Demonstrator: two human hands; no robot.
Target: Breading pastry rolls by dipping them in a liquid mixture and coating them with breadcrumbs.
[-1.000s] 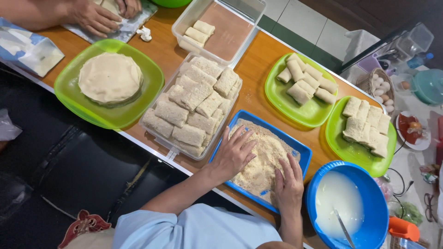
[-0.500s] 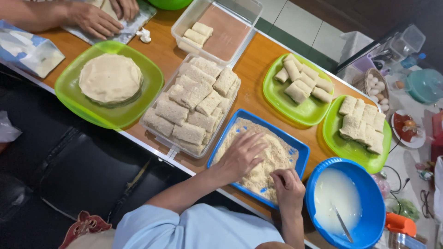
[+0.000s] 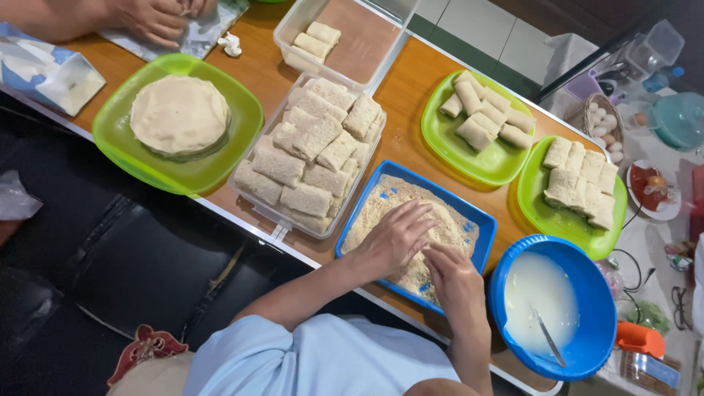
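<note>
The fingers (image 3: 419,220) of the left hand (image 3: 396,238) curl down into the pale breadcrumbs (image 3: 389,209), closed over something they hide; whether they grip it I cannot tell. The right hand (image 3: 455,279), just beside, rests its fingers together on the same crumbs. Both hands meet in the shallow blue rectangular plastic tray (image 3: 477,220) on the wooden counter (image 3: 400,95), forearms angled in from below. A clear plastic tub of breaded rolls (image 3: 312,154) stands beside it.
</note>
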